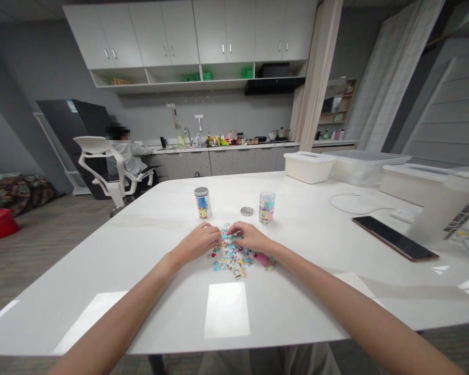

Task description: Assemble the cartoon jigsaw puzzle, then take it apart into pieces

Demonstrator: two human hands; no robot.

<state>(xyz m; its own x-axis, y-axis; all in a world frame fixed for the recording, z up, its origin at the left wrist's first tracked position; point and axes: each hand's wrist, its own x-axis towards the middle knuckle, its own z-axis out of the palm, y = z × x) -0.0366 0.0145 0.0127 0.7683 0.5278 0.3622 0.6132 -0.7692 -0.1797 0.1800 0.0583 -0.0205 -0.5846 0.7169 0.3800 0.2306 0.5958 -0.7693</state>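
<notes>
A heap of small colourful puzzle pieces (232, 259) lies on the white table (148, 250) in front of me. My left hand (198, 241) rests at the heap's left edge, fingers curled and pinching pieces at its top. My right hand (250, 237) sits opposite on the heap's right side, fingers curled onto pieces too, the fingertips of both hands nearly meeting. Behind the heap stand a closed clear jar (202, 202) with a metal lid and an open clear jar (267, 207). The loose metal lid (246, 211) lies flat between them.
A dark phone (394, 237) lies to the right, with a white cable (352, 205) behind it. White storage boxes (309, 165) and a white canister (451, 208) line the far right. A person sits on a white chair (101, 166) at the kitchen counter beyond.
</notes>
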